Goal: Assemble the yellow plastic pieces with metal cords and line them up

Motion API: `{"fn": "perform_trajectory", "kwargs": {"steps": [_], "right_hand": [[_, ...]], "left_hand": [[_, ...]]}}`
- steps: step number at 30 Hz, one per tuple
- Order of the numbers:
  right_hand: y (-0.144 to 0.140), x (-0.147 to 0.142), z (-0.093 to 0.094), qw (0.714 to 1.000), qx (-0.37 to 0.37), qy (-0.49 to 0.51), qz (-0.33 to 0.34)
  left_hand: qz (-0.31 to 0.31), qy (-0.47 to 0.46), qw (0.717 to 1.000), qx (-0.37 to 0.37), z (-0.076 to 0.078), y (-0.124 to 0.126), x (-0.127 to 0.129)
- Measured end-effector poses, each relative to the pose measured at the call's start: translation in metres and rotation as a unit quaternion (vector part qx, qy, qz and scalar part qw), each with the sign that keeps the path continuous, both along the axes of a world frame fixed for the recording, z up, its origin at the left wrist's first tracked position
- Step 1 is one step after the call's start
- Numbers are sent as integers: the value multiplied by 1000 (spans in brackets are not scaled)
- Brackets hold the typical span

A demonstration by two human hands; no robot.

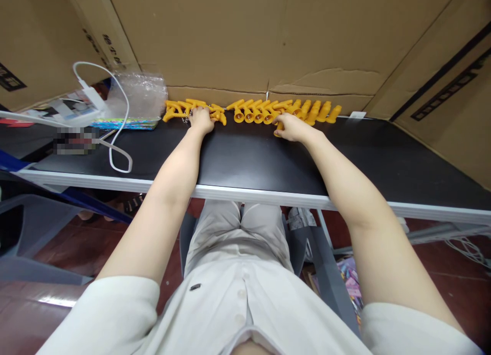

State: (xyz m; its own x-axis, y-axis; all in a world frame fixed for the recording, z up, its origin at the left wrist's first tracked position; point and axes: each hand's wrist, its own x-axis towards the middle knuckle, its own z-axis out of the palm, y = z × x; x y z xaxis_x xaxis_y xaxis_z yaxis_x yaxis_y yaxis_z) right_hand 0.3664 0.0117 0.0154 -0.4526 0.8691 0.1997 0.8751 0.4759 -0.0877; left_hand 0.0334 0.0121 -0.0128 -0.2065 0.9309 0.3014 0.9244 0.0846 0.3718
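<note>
White charger cable [117, 140], crumpled plastic bag [140, 95]

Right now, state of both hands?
Left hand: resting on the loose yellow plastic parts, grip cannot be told.
Right hand: fingertips pinching one yellow plastic piece below the row.

Makeshift workshop: cardboard walls [238, 38] behind black worktable [245, 160].

Print on cardboard box [111, 48] too blurred to read.
</note>
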Motion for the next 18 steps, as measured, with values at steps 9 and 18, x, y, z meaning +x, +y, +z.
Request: {"fn": "perform_trajectory", "kwargs": {"steps": [9,18], "right_hand": [[3,0,-3,999,-12,39,-7],[-4,-1,-2,996,-15,82,-35]], "left_hand": [[3,-67,994,84,-7,15,-12],[19,-75,990,114,4,10,-9]]}}
